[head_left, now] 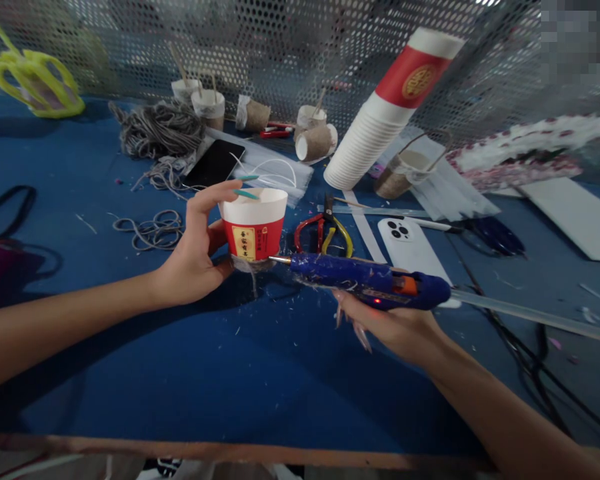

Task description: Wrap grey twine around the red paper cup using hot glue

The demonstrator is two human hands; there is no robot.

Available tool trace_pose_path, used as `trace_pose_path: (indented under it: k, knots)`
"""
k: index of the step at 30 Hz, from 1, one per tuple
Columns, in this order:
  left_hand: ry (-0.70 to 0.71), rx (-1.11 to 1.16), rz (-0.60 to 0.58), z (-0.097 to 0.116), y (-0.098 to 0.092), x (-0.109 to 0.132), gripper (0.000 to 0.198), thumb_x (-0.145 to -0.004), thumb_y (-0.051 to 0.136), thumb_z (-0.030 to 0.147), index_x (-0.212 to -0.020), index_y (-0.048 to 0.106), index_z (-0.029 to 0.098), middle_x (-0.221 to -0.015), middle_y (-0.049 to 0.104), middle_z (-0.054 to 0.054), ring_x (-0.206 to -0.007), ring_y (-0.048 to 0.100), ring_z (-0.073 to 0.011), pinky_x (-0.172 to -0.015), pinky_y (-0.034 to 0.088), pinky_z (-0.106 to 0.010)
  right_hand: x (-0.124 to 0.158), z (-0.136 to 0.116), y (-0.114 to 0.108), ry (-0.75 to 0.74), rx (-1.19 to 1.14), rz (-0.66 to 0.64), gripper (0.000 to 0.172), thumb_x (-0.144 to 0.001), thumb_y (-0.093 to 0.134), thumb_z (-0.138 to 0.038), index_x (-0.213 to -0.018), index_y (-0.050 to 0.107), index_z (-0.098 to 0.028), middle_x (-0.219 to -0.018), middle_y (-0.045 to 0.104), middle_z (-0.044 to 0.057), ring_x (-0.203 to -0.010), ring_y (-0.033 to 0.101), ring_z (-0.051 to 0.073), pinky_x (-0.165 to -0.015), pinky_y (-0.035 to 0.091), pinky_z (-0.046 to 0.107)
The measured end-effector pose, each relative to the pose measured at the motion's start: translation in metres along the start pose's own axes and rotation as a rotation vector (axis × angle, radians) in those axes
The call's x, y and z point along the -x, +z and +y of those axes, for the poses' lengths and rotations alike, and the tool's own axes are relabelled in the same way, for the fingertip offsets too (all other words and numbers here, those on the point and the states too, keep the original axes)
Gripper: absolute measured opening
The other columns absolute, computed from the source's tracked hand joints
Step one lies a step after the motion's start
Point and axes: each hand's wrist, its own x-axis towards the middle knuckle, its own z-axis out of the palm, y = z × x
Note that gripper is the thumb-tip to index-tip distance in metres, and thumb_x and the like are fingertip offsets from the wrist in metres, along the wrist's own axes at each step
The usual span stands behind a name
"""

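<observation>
My left hand point(203, 247) grips a red and white paper cup point(260, 230) from its left side, fingers at the rim and thumb low near the base. Grey cord point(253, 267) runs round the bottom of the cup, with a short end hanging down. In my right hand point(390, 327) is a blue hot glue gun point(360, 277), its small light glowing red. The metal nozzle points left and meets the lower right of the cup, at or very near the cord. A long clear glue stick point(530, 313) sticks out of the gun's back.
Pliers point(325, 233), a white phone point(415, 250) and a tall stack of paper cups point(380, 120) stand or lie beyond the gun. Loose grey cord point(153, 230), a cord bundle point(160, 130) and a black phone point(215, 163) lie at left. Several cord-wrapped cups point(210, 110) line the mesh; black cables point(520, 353) cross at right.
</observation>
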Motion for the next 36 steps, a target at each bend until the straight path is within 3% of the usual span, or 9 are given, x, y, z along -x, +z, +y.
trace_pose_path:
  k: [6,13,24,29,36]
  knots:
    - [0.018,0.029,0.01,0.0,0.001,-0.001,0.075,-0.079,0.074,0.014,-0.135,0.026,0.028,-0.15,0.022,-0.016,-0.138,0.045,-0.0327,-0.081,0.063,-0.037,0.005,-0.006,0.007,0.016,-0.013,0.134,0.026,-0.08,0.061,-0.024,-0.056,0.054,-0.025,-0.034,0.049,-0.007,-0.029,0.047,0.011,-0.034,0.042,0.025]
    - [0.008,0.001,0.016,0.002,-0.001,-0.001,0.077,-0.077,0.074,0.011,-0.135,0.026,0.027,-0.149,0.024,-0.015,-0.133,0.05,-0.027,-0.088,0.061,-0.038,0.004,-0.006,0.003,0.035,0.019,0.11,0.022,-0.08,0.06,-0.024,-0.059,0.053,-0.026,-0.035,0.049,-0.007,-0.029,0.05,0.014,-0.033,0.044,0.027]
    - [-0.045,-0.052,0.01,0.004,-0.002,-0.002,0.083,-0.073,0.078,0.013,-0.134,0.023,0.031,-0.148,0.024,-0.013,-0.137,0.047,-0.0299,-0.081,0.063,-0.04,0.0,-0.005,-0.001,-0.014,0.084,0.097,0.029,-0.077,0.061,-0.024,-0.051,0.049,-0.025,-0.038,0.051,-0.006,-0.029,0.051,0.013,-0.035,0.047,0.026]
    - [-0.063,-0.092,0.039,0.002,0.0,0.0,0.091,-0.066,0.081,0.005,-0.132,0.024,0.03,-0.148,0.026,-0.014,-0.131,0.053,-0.0291,-0.087,0.061,-0.047,0.0,-0.003,-0.001,-0.009,0.059,0.066,0.031,-0.078,0.059,-0.025,-0.049,0.048,-0.026,-0.036,0.049,-0.006,-0.03,0.052,0.014,-0.036,0.048,0.027]
    - [-0.051,-0.097,0.046,0.001,-0.001,0.0,0.09,-0.067,0.081,0.005,-0.132,0.024,0.03,-0.149,0.026,-0.013,-0.126,0.057,-0.0269,-0.089,0.06,-0.049,-0.001,-0.004,-0.003,-0.038,0.061,0.054,0.031,-0.078,0.057,-0.023,-0.049,0.048,-0.026,-0.035,0.049,-0.006,-0.033,0.053,0.014,-0.041,0.05,0.027]
